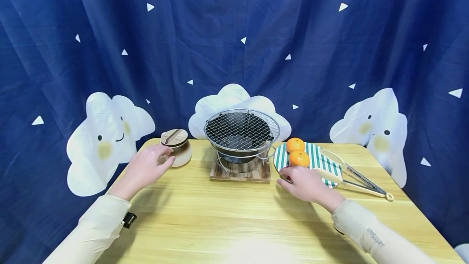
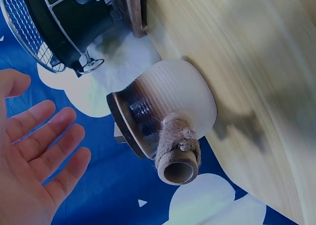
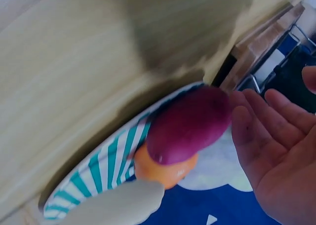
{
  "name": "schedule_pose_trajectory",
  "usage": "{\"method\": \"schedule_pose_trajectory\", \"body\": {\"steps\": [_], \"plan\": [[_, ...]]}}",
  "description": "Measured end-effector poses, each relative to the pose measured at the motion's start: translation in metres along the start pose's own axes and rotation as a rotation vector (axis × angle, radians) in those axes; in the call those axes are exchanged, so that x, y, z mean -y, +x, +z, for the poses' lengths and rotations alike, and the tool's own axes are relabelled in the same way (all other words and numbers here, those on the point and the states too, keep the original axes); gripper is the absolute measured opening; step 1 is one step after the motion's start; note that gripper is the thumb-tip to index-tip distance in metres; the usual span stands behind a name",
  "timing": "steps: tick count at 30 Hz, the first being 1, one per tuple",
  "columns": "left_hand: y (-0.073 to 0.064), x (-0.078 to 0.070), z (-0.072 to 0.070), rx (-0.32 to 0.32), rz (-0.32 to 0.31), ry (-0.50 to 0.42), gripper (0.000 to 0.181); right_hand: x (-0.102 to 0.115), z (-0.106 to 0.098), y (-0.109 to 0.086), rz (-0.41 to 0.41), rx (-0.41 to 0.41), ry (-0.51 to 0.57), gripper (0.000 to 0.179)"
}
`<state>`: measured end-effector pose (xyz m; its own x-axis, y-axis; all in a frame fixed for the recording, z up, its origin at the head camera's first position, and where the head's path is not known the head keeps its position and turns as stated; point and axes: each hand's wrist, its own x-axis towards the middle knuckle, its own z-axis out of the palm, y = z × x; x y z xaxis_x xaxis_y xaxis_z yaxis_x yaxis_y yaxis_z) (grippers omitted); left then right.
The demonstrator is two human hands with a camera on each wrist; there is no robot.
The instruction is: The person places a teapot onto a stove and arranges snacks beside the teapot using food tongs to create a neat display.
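Observation:
My left hand (image 1: 148, 166) is beside a ceramic pot (image 1: 182, 156) with a wooden lid (image 1: 174, 137). In the left wrist view, that hand (image 2: 47, 161) has loosely spread fingers apart from the pot (image 2: 173, 94), whose side handle (image 2: 178, 153) is wrapped in twine. My right hand (image 1: 305, 182) is at the near left edge of a striped plate (image 1: 281, 156). Its relaxed fingers (image 3: 256, 129) are next to a purple sweet potato (image 3: 190, 124), holding nothing; whether they touch it I cannot tell. Two oranges (image 1: 299, 158) lie on the plate. In the head view, my hand mostly covers the sweet potato.
A round grill with a wire mesh (image 1: 239, 129) stands on a wooden base (image 1: 239, 172) between my hands. Tongs (image 1: 366, 182) with cream tips lie across the plate, their handle end toward the right. A dark blue curtain (image 1: 234, 52) hangs behind the wooden table (image 1: 220, 215).

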<state>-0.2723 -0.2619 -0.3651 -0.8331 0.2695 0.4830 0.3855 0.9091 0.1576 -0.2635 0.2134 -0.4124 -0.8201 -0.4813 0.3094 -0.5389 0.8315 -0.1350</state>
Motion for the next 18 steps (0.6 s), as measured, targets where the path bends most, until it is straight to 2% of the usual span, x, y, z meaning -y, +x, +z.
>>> {"method": "schedule_pose_trajectory", "body": {"steps": [4, 8, 12, 16, 18], "plan": [[-0.001, -0.001, 0.000, -0.003, 0.002, 0.003, 0.030, 0.003, 0.007, 0.006, 0.018, -0.013, 0.061, 0.034], [-0.002, -0.001, 0.002, -0.005, 0.009, 0.010, 0.028, 0.005, 0.013, 0.012, 0.054, -0.001, 0.077, 0.032], [-0.004, 0.000, 0.004, -0.013, 0.015, 0.019, 0.027, 0.008, 0.016, 0.018, 0.128, 0.032, 0.106, 0.018], [-0.004, -0.001, 0.005, -0.029, 0.024, 0.019, 0.025, 0.009, 0.022, 0.024, 0.201, 0.062, 0.147, 0.030], [-0.004, -0.002, 0.007, -0.032, 0.026, 0.011, 0.025, 0.009, 0.025, 0.027, 0.226, 0.068, 0.154, 0.027]]}}
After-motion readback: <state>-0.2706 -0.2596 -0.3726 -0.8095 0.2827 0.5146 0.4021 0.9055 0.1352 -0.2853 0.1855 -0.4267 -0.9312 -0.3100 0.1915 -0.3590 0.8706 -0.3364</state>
